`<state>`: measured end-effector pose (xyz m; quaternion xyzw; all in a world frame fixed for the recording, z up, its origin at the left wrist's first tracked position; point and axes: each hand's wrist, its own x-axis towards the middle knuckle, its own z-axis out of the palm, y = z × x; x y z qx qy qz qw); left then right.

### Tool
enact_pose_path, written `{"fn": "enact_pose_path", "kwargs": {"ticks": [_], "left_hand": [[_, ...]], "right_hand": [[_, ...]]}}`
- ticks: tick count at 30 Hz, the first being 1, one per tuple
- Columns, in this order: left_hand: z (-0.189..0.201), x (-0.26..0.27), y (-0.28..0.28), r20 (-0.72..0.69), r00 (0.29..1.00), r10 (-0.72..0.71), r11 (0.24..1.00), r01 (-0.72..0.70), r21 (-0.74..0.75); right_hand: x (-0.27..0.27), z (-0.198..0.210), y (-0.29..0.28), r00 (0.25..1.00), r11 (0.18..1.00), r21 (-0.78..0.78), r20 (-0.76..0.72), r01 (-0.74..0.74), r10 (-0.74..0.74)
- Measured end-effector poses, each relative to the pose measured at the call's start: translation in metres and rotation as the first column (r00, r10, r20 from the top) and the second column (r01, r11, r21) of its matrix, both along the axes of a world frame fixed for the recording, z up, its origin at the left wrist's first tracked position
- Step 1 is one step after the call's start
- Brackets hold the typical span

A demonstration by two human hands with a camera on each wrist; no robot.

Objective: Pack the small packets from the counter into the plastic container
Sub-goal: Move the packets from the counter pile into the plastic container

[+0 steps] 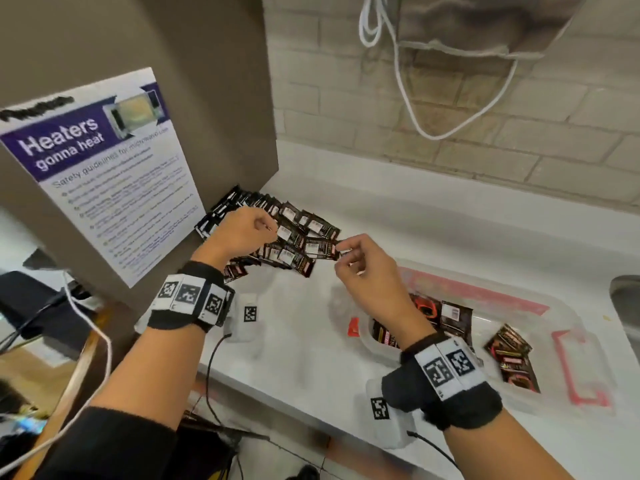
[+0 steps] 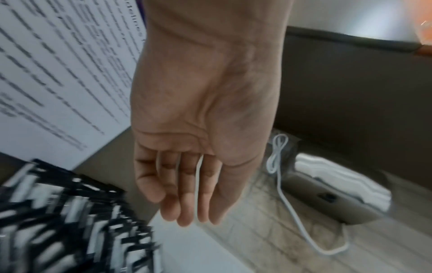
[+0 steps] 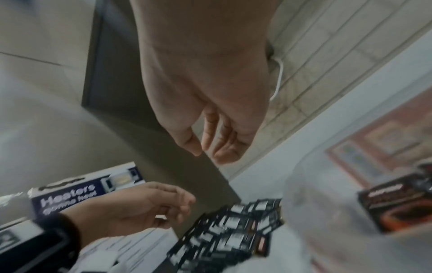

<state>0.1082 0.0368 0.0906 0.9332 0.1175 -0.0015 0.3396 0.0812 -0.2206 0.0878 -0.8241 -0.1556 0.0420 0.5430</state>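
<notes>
A pile of small dark packets [image 1: 294,237] [image 2: 58,221] [image 3: 233,230] lies on the white counter against the cabinet corner. My left hand [image 1: 265,228] [image 2: 187,206] [image 3: 163,206] hovers over the pile's left part with relaxed fingers and holds nothing. At the pile's right end is my right hand [image 1: 346,252] [image 3: 208,153], thumb and fingers loosely curled and apart, with nothing between them. The clear plastic container [image 1: 568,327] [image 3: 311,212] with a red rim stands to the right and holds several packets [image 1: 453,317] [image 3: 397,199].
A microwave safety poster [image 1: 104,174] hangs on the brown cabinet side [image 1: 214,98] left of the pile. A white cable [image 1: 408,109] dangles before the tiled wall. A sink edge [image 1: 627,306] shows at far right. Another white cable [image 1: 100,341] runs down past the counter's left end.
</notes>
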Motion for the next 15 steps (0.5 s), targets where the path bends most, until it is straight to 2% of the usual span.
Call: {"fn": "enact_pose_path", "kwargs": {"ticks": [4, 7, 9, 12, 15], "left_hand": [[-0.033, 0.008, 0.025, -0.128, 0.988, 0.088, 0.995, -0.08, 0.064], [-0.051, 0.015, 0.031, -0.159, 0.979, 0.13, 0.989, -0.116, 0.096], [-0.059, 0.02, 0.03, -0.195, 0.967, 0.161, 0.983, -0.139, 0.124], [-0.068, 0.026, 0.027, -0.252, 0.948, 0.193, 0.971, -0.147, 0.191], [-0.075, 0.031, 0.022, -0.257, 0.941, 0.221, 0.953, -0.152, 0.262]], "right_hand": [[0.01, -0.026, 0.05, 0.98, 0.968, -0.197, -0.154, -0.153, 0.124], [0.021, -0.05, 0.076, 0.959, 0.931, -0.31, -0.263, -0.191, 0.109], [0.029, -0.066, 0.089, 0.954, 0.912, -0.372, -0.294, -0.17, 0.057], [0.039, -0.086, 0.101, 0.967, 0.875, -0.477, -0.251, -0.084, -0.044], [0.045, -0.1, 0.107, 0.974, 0.86, -0.509, -0.214, -0.042, -0.079]]}}
